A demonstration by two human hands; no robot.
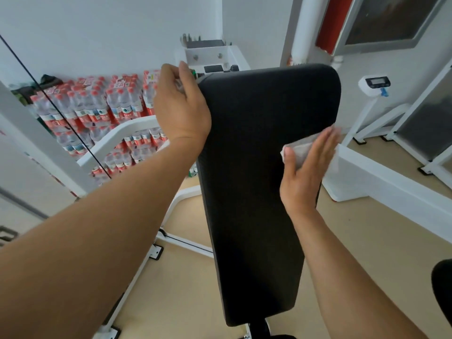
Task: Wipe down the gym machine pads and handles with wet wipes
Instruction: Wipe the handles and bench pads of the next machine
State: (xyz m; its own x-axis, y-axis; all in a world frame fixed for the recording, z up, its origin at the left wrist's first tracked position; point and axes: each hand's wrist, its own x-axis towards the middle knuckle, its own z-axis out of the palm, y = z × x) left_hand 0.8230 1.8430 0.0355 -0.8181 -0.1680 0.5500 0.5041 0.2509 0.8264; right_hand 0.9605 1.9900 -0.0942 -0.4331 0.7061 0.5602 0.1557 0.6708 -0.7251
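Observation:
A long black back pad [256,167] of a gym machine stands upright in the middle of the head view. My left hand [182,106] grips the pad's top left corner, fingers curled behind its edge. My right hand [305,172] lies flat with straight fingers on the pad's right edge and presses a white wet wipe [302,146] against it. Part of the wipe sticks out beyond my fingertips at the pad's side.
White machine frame tubes [117,138] run left of and below the pad, with a black cable [61,113] slanting across. Shrink-wrapped packs of water bottles [97,108] are stacked against the left wall. A white scale post [371,94] and white frames stand at right.

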